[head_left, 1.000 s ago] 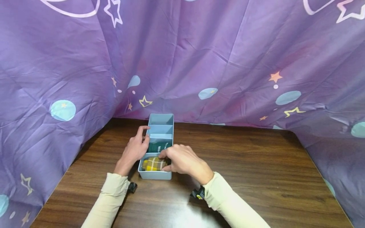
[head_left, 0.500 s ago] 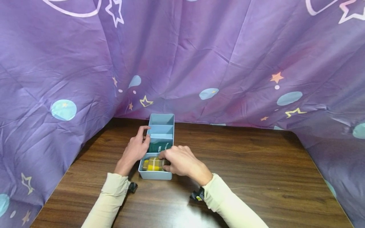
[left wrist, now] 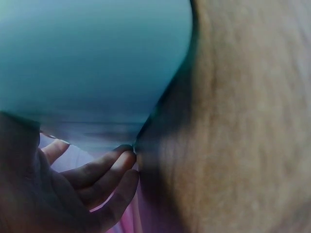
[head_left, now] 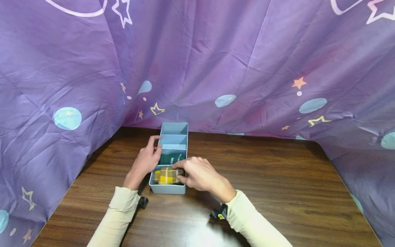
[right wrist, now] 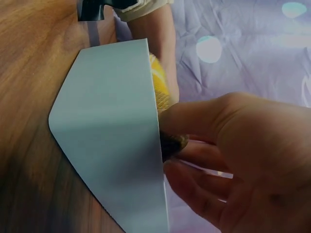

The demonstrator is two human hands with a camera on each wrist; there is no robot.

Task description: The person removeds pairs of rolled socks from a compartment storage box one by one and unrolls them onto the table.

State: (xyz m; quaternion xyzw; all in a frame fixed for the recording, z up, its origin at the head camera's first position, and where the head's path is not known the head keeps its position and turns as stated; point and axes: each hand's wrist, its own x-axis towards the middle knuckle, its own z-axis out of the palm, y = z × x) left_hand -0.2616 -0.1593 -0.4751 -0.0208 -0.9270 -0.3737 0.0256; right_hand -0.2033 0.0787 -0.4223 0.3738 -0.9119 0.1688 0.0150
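Observation:
A pale blue divided box (head_left: 168, 189) stands lengthwise on the table. In its nearest compartment is a rolled plaid cloth (head_left: 166, 175) in yellow and brown with white lines. My right hand (head_left: 199, 174) pinches the right end of this roll between thumb and fingers. In the right wrist view, part of the plaid cloth (right wrist: 158, 77) shows above the box wall. My left hand (head_left: 145, 159) rests against the box's left side, one finger at the rim; the left wrist view shows fingers (left wrist: 109, 182) touching the outer wall. A dark green cloth (head_left: 169, 157) with white letters lies in the compartment behind.
The box's two far compartments (head_left: 174, 129) show only bare blue walls. Brown wood-grain table (head_left: 262, 178) surrounds the box. A purple curtain (head_left: 216, 68) with stars and planets hangs behind the table and along both sides.
The plaid roll has risen slightly in the near compartment, and more of it shows beside my right fingers. My right wrist has shifted a little to the right. The left hand keeps its place.

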